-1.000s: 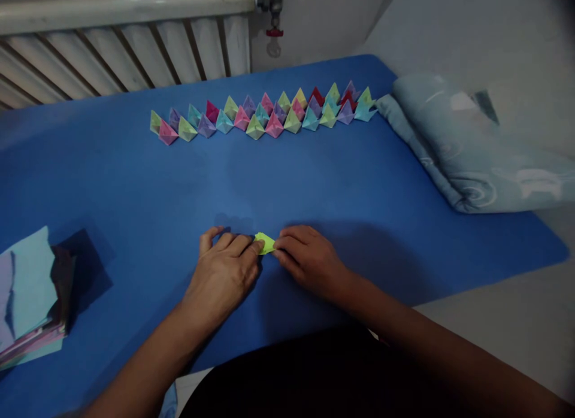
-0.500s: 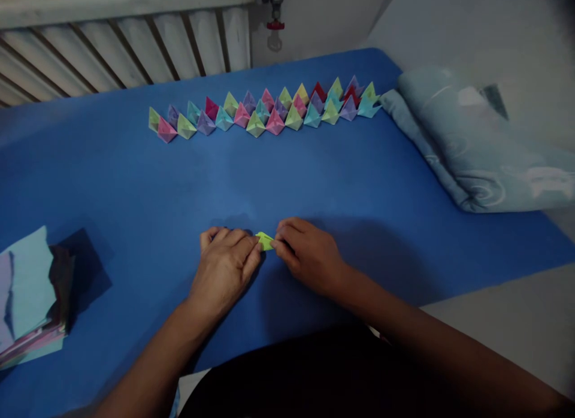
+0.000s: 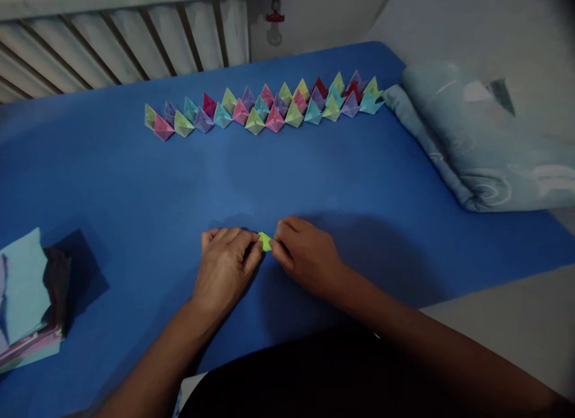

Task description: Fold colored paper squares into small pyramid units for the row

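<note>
Apparently, the work at the moment is fine finger work on a small yellow-green paper [image 3: 265, 242], which sits between 2 hands at the near part of the blue table [image 3: 179, 184]. The left hand [image 3: 228, 259] pinches its left end between thumb and fingers, the other fingertips curled down towards the table. The right hand [image 3: 308, 250] has thumb and forefinger closed on the right end, its other fingers tucked in. To do this well, I would let the left hand steady the paper while the right works the edge with light, even pressure; paper this small would probably crease or tear if tugged. Lining up the edges before pressing should help. The fingertips cover much of the paper, so I cannot tell exactly how its folds lie, and the dim light makes them harder to read.

Beyond the hands, a long band of folded paper shapes [image 3: 255, 123] stands in about 2 uneven rows, with the radiator [image 3: 126, 41] behind. At far left is a stack of paper [image 3: 24, 286] with ragged edges; at right lies a folded blanket [image 3: 453, 130]. All 3 are well apart from the fingers, so the hands themselves are the main obstruction.
</note>
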Action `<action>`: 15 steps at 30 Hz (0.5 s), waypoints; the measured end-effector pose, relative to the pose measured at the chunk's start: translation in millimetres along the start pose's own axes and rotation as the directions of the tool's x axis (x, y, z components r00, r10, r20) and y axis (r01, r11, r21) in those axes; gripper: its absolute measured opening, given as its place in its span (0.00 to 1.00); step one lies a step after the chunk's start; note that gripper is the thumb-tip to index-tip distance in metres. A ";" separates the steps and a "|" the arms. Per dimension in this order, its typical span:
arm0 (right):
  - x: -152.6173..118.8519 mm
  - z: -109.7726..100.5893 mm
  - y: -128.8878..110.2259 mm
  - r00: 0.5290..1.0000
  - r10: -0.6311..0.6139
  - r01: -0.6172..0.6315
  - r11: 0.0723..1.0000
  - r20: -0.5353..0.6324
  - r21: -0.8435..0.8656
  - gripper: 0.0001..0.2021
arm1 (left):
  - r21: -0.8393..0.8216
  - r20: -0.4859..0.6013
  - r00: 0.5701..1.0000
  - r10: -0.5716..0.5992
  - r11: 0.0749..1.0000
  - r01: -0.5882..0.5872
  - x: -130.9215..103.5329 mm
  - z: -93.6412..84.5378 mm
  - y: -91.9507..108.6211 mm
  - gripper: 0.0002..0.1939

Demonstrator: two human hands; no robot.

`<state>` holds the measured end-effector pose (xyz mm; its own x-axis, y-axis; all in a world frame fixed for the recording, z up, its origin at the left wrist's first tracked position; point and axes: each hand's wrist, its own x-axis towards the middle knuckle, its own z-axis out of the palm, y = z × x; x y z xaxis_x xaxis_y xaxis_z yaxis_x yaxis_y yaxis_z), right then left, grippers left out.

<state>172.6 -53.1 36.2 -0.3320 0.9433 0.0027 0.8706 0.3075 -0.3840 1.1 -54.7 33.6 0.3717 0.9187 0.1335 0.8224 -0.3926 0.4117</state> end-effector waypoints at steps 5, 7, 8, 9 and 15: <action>1.4 -0.6 -1.0 1.000 0.026 -0.025 0.999 0.017 -0.020 0.11 | 0.012 -0.011 1.000 -0.009 1.000 0.010 0.8 0.8 0.6 0.08; 1.2 -0.5 -1.4 0.999 0.028 -0.027 0.999 0.021 -0.026 0.11 | 0.025 -0.011 1.000 -0.003 1.000 0.004 1.1 1.2 0.4 0.08; 1.0 -0.6 -1.7 0.999 0.026 -0.025 0.999 0.023 -0.029 0.11 | 0.031 -0.009 1.000 -0.001 1.000 0.001 1.2 1.5 0.2 0.08; 0.9 -0.7 -2.0 0.999 0.024 -0.023 0.999 0.024 -0.033 0.11 | 0.036 -0.006 1.000 -0.001 0.999 0.001 1.3 1.6 -0.1 0.08; 3.9 -6.4 -4.6 0.996 0.050 -0.045 0.997 0.075 -0.065 0.10 | 0.009 0.012 1.000 -0.015 1.000 0.014 3.3 0.9 -4.4 0.05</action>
<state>169.6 -50.1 43.9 -0.3147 0.9453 -0.0857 0.9064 0.2725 -0.3228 -0.9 -50.0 31.5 0.3649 0.9237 0.1165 0.8316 -0.3797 0.4053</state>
